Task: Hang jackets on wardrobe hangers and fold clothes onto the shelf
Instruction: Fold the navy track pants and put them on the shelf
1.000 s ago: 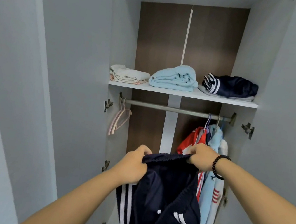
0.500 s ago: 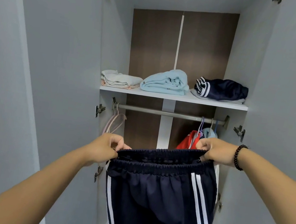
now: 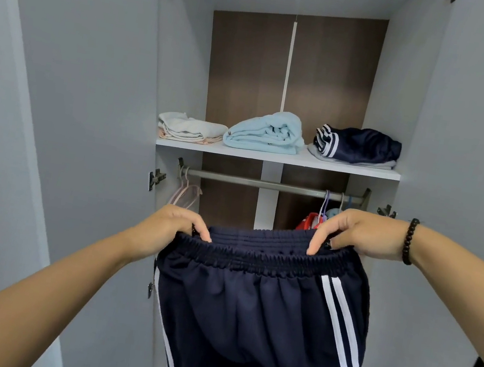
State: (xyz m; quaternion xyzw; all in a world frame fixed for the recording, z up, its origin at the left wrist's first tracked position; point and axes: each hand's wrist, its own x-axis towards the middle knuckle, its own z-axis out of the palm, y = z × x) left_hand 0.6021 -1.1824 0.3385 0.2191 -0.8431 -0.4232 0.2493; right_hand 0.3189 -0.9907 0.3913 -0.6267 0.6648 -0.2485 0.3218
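The navy track pants (image 3: 261,313) now hang spread flat in front of the open wardrobe, waistband level and stretched between the two hands. A second ago they were a bunched lump with the hands close together; half a second ago the waistband was already opening out, and now the hands sit a little wider apart and higher, so the white side stripes run straight down both edges.

The left hand (image 3: 170,229) pinches the left end of the elastic waistband, fingers curled over its top edge. The right hand (image 3: 356,233), with a dark bead bracelet (image 3: 409,241) at the wrist, grips the right end the same way, thumb probably tucked behind the cloth, though that side is hidden.

This reads as the shake-out step finished: the pants are squared and ready for a first fold, most likely leg onto leg, before going up.

The shelf (image 3: 276,158) above the rail (image 3: 266,184) already carries three folded piles: a pale stack (image 3: 189,129) at left, a light blue bundle (image 3: 267,135) in the middle and a navy striped garment (image 3: 361,145) at right. Empty pink hangers (image 3: 185,195) hang at the rail's left end; a red jacket (image 3: 310,222) shows at the right, mostly hidden behind the right hand.
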